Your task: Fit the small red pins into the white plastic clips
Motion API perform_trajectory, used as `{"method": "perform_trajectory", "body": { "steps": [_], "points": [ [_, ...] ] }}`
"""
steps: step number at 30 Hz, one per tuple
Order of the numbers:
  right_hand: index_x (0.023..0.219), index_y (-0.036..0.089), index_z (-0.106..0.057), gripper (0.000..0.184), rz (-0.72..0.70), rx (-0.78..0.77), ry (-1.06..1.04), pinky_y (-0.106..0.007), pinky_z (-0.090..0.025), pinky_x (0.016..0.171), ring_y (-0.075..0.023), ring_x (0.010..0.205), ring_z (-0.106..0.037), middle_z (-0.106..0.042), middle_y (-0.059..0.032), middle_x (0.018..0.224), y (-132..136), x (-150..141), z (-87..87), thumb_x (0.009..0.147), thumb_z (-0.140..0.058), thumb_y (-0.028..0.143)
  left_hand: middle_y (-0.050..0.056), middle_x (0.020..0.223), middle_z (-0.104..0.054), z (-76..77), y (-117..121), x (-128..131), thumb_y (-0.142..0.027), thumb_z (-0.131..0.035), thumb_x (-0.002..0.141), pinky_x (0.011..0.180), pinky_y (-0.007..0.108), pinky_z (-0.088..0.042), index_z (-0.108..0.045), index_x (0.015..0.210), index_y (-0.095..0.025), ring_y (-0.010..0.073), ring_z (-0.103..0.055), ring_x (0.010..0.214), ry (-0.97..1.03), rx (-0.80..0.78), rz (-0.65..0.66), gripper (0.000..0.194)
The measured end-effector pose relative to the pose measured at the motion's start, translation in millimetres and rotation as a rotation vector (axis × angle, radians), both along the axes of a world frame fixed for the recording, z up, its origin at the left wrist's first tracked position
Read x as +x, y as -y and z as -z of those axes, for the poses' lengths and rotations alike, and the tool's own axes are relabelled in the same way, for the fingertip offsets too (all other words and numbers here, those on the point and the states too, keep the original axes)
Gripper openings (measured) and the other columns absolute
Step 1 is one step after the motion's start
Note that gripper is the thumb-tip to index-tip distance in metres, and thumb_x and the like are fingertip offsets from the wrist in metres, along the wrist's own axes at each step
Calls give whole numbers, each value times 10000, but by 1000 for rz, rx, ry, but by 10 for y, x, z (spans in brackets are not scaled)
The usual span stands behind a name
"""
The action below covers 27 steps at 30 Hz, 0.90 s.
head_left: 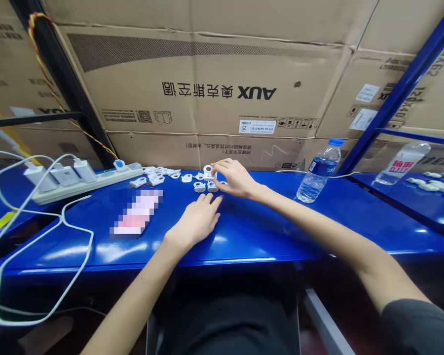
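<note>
A white ring-handled plug (pixel 207 170) stands at the fingertips of my right hand (pixel 234 176), its fingers curled and closed against its right side. Part of the plug is hidden behind those fingers. Just in front of it, two more white ring-handled plugs (pixel 199 187) stand side by side, and a further one is partly covered by the right hand. My left hand (pixel 198 219) rests palm down on the blue table (pixel 259 229), fingers stretched towards the plugs and holding nothing. More white plugs (pixel 157 173) lie in a loose heap to the left.
A phone with a blurred screen (pixel 138 214) lies left of my left hand. Behind it is a power strip (pixel 92 183) with chargers and a looping white cable (pixel 91 246). A water bottle (pixel 320 170) stands right. Large cardboard boxes (pixel 222 64) wall off the back.
</note>
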State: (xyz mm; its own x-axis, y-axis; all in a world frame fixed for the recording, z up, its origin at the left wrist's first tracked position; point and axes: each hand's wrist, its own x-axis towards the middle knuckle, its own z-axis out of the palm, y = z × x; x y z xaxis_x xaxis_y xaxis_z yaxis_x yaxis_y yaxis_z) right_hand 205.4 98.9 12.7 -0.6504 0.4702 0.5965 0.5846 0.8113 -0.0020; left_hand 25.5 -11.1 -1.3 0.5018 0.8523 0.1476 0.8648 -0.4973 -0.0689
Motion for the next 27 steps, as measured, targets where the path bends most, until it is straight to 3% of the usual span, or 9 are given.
{"method": "perform_trajectory", "body": {
  "steps": [3,8,17,22,27],
  "points": [
    [1076,200,-683,138,59,29,-33,-469,-458,1082,-311,1282,-606,-693,-139,1408,123,320,158,955,-626,230,122,1423,-634,31,-7,33,-269,-429,1087,1036,421,-538,-445,1604,-245,291,-602,1283,58,9,127,518],
    [1067,198,-685,137,135,-16,-21,-447,-467,1045,-293,1134,-680,-768,-117,1220,198,620,377,946,-624,223,119,1547,-583,74,-37,65,-225,-441,1066,1130,448,-493,-515,1564,-212,299,-544,1397,87,27,174,504],
    [1078,209,-690,148,167,57,-37,-448,-451,1022,-282,1109,-674,-766,-95,1215,232,598,257,954,-624,257,46,1655,-498,118,-22,66,-83,-389,1008,1221,461,-426,-483,1583,-246,259,-398,1567,78,-86,252,605],
    [1087,207,-696,155,164,68,-7,-443,-429,1042,-270,1104,-662,-765,-93,1223,295,547,241,966,-606,243,104,1450,-671,32,5,73,-115,-403,1020,1097,429,-520,-549,1516,-207,268,-616,1331,112,-89,217,526],
    [1077,205,-694,148,169,63,-14,-449,-416,1052,-282,1124,-655,-764,-104,1229,315,552,225,971,-608,262,107,1213,-711,-60,-14,42,-145,-409,1041,992,408,-560,-649,1318,-182,271,-653,1173,114,-40,136,368]
  ]
}}
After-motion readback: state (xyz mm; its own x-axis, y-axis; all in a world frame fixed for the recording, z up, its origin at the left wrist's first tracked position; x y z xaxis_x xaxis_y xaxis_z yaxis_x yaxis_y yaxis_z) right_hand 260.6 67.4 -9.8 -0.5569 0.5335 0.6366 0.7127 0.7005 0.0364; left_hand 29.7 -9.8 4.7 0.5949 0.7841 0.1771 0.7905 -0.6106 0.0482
